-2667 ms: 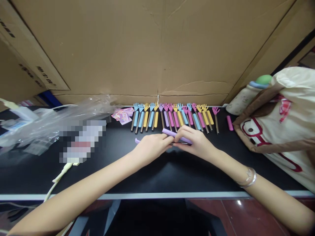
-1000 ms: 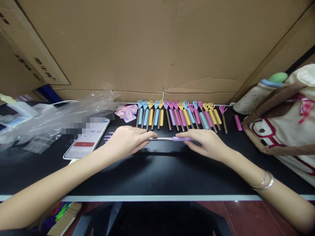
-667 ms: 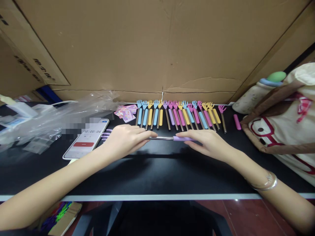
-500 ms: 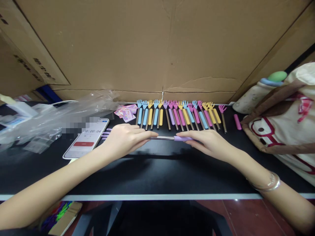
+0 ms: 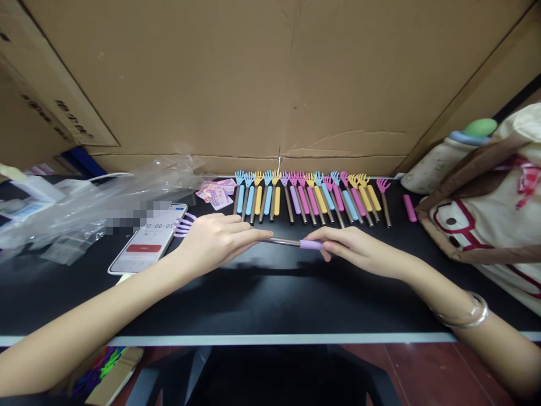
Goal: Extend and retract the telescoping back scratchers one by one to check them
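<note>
Between my hands lies a purple back scratcher (image 5: 285,242), held level above the black table. My left hand (image 5: 217,239) is closed around its metal rod near the claw end, and the purple claw sticks out past the knuckles. At the other end my right hand (image 5: 353,248) pinches the purple handle sleeve (image 5: 311,245) between thumb and fingers. Behind both hands stretches a row of back scratcher rods with claws and separate-looking sleeves (image 5: 276,200) in blue, yellow, purple and pink. A lone pink sleeve (image 5: 409,208) lies to the right of the row.
A phone (image 5: 147,239) showing a timer lies left of my left hand. Behind it are clear plastic bags (image 5: 127,192) and small printed cards (image 5: 216,193). On the right stand a bottle (image 5: 443,158) and a cloth bag (image 5: 494,214). Cardboard (image 5: 270,84) walls the back.
The right end of the back scratcher has dipped slightly, with my right hand a little lower and its fingers shifted on the sleeve. My left hand keeps its grip, with more of the claw showing.
</note>
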Motion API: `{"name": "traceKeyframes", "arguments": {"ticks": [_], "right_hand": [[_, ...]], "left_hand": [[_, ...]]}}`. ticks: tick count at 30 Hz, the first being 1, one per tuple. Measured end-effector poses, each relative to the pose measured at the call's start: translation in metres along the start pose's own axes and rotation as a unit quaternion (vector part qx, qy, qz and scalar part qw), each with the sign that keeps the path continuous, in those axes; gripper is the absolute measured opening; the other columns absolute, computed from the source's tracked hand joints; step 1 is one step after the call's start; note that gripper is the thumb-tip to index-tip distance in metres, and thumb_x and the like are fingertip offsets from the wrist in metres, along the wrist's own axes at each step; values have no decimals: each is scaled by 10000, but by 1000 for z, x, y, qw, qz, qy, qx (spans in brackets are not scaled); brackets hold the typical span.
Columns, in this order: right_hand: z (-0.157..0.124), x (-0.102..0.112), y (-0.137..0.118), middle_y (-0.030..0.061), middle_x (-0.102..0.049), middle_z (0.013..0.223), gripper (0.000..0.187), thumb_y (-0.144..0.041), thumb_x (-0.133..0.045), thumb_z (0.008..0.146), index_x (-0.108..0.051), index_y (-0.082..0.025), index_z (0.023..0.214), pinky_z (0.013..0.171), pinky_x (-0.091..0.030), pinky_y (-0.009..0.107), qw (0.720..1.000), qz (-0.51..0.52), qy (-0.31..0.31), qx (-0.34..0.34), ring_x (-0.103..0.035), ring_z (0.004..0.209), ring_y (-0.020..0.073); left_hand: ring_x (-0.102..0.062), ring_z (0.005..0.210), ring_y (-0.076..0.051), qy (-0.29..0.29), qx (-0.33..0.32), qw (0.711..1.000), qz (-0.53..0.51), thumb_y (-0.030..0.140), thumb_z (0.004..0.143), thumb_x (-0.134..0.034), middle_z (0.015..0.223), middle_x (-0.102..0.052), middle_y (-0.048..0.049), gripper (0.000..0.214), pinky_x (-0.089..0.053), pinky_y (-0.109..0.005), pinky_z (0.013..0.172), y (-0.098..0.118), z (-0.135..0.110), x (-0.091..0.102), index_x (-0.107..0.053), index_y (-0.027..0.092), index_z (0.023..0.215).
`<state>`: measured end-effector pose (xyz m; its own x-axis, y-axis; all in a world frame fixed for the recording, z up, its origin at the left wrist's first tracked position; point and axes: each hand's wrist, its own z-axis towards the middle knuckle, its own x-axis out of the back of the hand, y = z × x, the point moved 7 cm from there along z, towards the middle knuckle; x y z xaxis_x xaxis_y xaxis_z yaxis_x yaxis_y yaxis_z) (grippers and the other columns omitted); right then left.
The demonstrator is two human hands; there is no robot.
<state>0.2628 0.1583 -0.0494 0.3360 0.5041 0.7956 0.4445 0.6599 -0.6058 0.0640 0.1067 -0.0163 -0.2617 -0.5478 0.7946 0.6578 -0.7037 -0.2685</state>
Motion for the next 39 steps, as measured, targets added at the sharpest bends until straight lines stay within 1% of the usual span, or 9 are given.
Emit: {"name": "traceKeyframes", "arguments": {"ticks": [8,10,12,17,23,26,31,35,39], "right_hand": [[2,-2,-1,5,-604,725,388,-415,-357,1013,-577,-136,1169,652,-402,243,994,102,-40,6,-545,678,119],[3,-4,0,2,-599,708,394,-420,-365,1012,-583,-129,1163,649,-400,241,993,110,-45,8,-541,670,116],[4,-4,3,-1,-602,704,390,-418,-375,1009,-587,-128,1159,657,-403,238,994,104,-34,8,-549,674,115],[5,0,5,0,-614,708,373,-397,-384,1005,-607,-144,1164,660,-414,231,999,36,27,4,-575,668,119],[3,11,-4,5,-653,711,330,-327,-409,987,-639,-167,1161,617,-433,206,991,-56,122,27,-603,628,111],[-1,17,-9,19,-704,782,305,-306,-425,981,-652,-183,1144,623,-464,205,978,-113,170,49,-642,653,118],[-8,20,-15,36,-726,1027,278,-278,-447,982,-659,-205,1145,729,-520,224,945,-223,224,89,-696,854,149],[-10,19,-16,29,-726,1037,280,-287,-453,984,-665,-223,1155,748,-535,232,924,-274,244,104,-699,889,155],[-11,15,-22,23,-731,1003,255,-268,-469,986,-669,-209,1132,722,-521,208,907,-302,261,136,-696,844,131]], "left_hand": [[-547,616,-96,24,-24,999,34,238,954,-509,722,-697,52,240,-396,-245,562,5,2,7,-683,301,1107],[-540,623,-101,20,-27,999,32,234,958,-501,713,-690,47,243,-387,-248,562,5,3,8,-685,300,1103],[-530,617,-111,15,-26,999,31,239,965,-491,683,-676,41,240,-373,-249,556,5,3,7,-688,286,1094],[-552,624,-127,-11,8,1000,27,281,968,-486,628,-651,35,227,-349,-244,540,0,2,-1,-691,263,1066],[-683,715,-125,-40,75,996,-5,342,985,-440,882,-756,18,279,-413,-224,560,-7,3,-5,-684,276,1105],[-712,759,-146,-55,102,993,-23,379,984,-425,945,-760,16,305,-444,-220,574,-10,5,-4,-685,288,1115],[-719,790,-158,-92,125,987,-50,417,983,-407,973,-758,5,334,-463,-212,592,-15,9,-11,-689,297,1117],[-718,819,-161,-130,146,978,-79,414,977,-420,1009,-752,2,327,-478,-214,637,-18,7,-21,-679,292,1135],[-717,864,-176,-144,162,972,-89,421,977,-414,1034,-746,9,332,-475,-218,639,-19,3,-22,-675,294,1137]]}}
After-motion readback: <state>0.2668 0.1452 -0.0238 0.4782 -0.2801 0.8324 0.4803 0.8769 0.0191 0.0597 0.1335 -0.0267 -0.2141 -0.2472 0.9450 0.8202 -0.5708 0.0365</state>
